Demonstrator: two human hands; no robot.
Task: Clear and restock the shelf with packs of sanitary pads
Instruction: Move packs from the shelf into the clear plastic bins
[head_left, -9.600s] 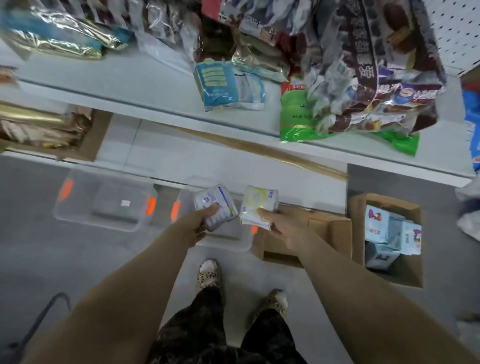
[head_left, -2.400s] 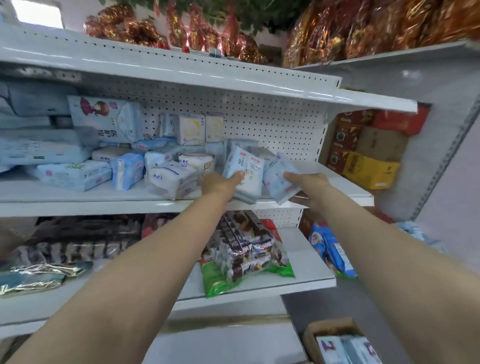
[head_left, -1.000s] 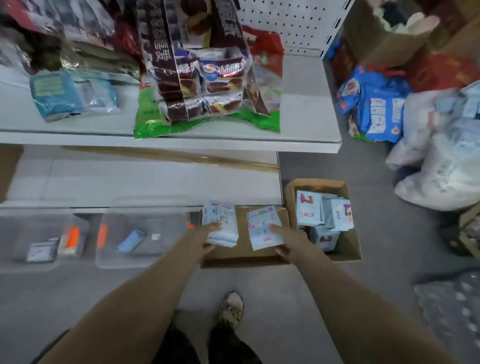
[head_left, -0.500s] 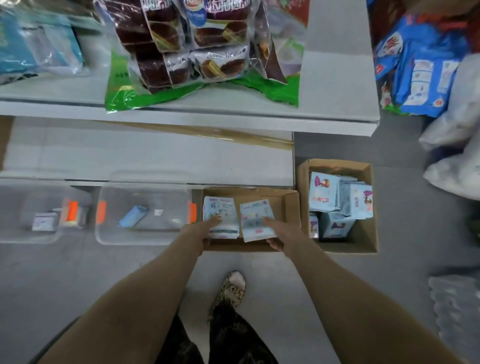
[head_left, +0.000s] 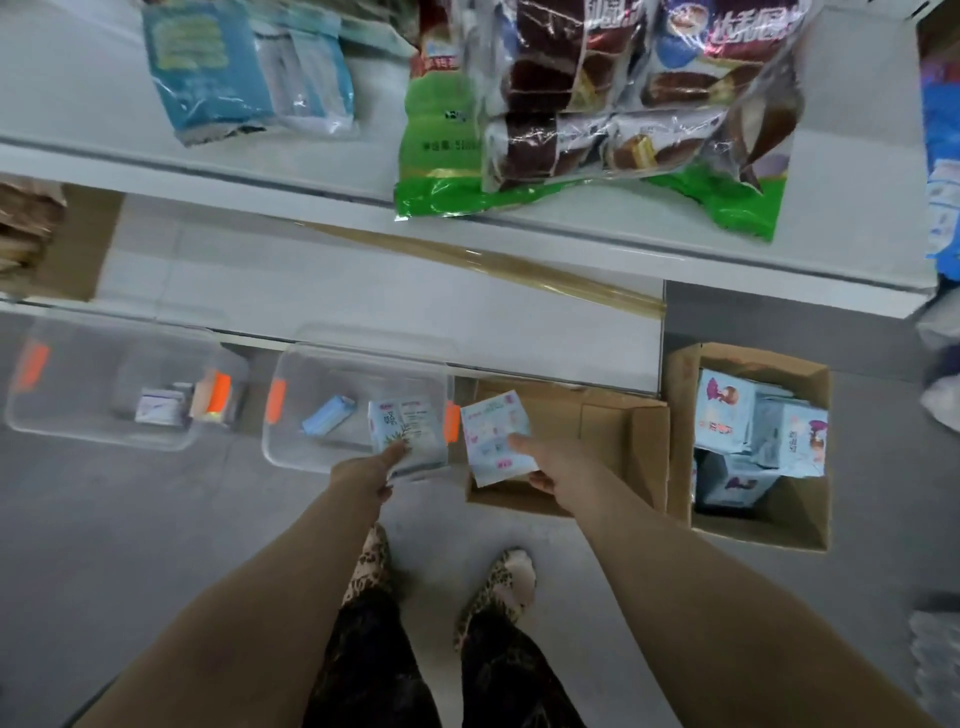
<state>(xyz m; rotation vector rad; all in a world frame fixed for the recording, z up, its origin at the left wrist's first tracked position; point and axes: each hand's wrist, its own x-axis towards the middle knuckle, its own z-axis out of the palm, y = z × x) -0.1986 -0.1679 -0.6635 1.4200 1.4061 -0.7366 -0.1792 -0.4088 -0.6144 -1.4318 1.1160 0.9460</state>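
One pad pack (head_left: 408, 435) is gripped in the left hand (head_left: 366, 470) over the clear bin (head_left: 291, 447), the other pack (head_left: 493, 439) is pinched in the right hand (head_left: 550, 465) over the open cardboard box (head_left: 623, 441), both down on the floor (head_left: 130, 519).

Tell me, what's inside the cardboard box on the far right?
Pale blue pad packs printed with a cartoon girl, piled loosely, fill most of the box. Whatever lies beneath the pile is covered, so how many packs there are cannot be told.
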